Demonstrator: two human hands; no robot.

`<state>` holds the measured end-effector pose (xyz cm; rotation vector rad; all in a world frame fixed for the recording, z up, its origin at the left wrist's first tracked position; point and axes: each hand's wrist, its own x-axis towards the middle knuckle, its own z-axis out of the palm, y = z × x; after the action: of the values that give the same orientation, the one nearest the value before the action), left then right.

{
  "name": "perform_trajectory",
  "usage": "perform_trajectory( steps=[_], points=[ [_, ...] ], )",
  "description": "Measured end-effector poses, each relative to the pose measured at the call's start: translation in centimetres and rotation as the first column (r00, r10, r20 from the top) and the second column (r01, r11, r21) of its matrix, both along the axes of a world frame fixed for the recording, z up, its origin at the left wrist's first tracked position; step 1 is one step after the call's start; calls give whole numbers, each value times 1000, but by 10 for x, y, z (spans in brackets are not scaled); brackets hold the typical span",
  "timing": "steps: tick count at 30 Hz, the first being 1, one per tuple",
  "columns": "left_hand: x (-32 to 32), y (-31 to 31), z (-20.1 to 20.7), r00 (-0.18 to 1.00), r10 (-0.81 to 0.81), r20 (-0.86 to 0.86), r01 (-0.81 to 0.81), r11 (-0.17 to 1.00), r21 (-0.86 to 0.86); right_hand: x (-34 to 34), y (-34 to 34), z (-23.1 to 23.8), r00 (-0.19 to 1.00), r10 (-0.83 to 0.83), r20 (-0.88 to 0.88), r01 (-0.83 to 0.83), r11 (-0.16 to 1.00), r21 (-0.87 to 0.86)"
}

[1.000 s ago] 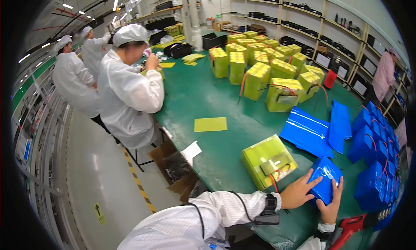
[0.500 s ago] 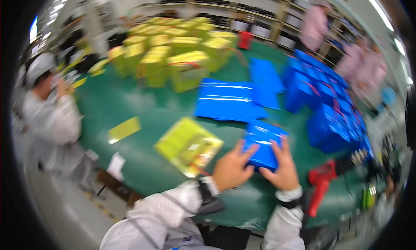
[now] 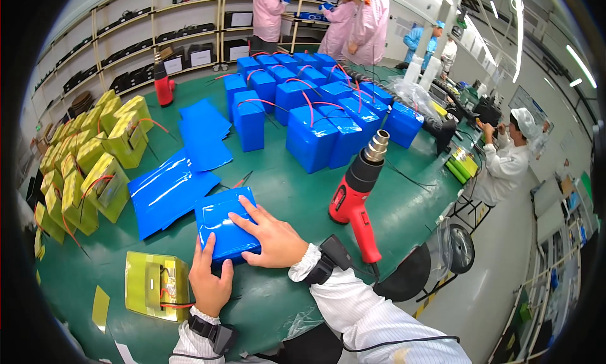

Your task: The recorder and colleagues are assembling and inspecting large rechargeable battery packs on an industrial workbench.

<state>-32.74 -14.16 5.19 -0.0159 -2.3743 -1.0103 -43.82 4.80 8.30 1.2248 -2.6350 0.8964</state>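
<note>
A blue film-wrapped battery pack (image 3: 221, 220) lies flat on the green table, its glossy top facing up. My right hand (image 3: 276, 239) rests over its right side, fingers spread across the top. My left hand (image 3: 210, 282) touches the near left edge with fingers stretched and thumb apart; the fingers do not wrap around the pack. Thin leads (image 3: 242, 180) stick out at its far edge. Left of my left hand lies a yellow-green pack (image 3: 140, 287) with red and black wires. Flat blue sleeves (image 3: 165, 197) are stacked just beyond the blue pack.
A red and black heat gun (image 3: 358, 206) stands nozzle-up to the right. Several upright blue packs (image 3: 312, 140) with red leads fill the far middle; yellow-green packs (image 3: 104, 187) line the left. Another heat gun (image 3: 163, 89) stands at the back. A seated co-worker (image 3: 505, 159) is at right.
My view has swung to the right, bringing the upright blue packs toward the middle. My right hand now reaches farther over the blue pack's top; both hands stay on it.
</note>
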Motion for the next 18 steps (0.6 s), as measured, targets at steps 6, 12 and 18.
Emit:
perform_trajectory(
  steps=[6,12,18],
  points=[
    [0,-3,-1,1000,-5,26,4,1000,19,-1,-5,-5,1000,1,-29,-1,1000,-22],
    [0,0,0,1000,-21,10,20,999,38,0,-1,-2,1000,-5,0,5,1000,-27],
    [-4,0,-7,1000,-16,18,15,999,46,-1,0,-6,1000,-21,-12,21,1000,-14]
  ],
)
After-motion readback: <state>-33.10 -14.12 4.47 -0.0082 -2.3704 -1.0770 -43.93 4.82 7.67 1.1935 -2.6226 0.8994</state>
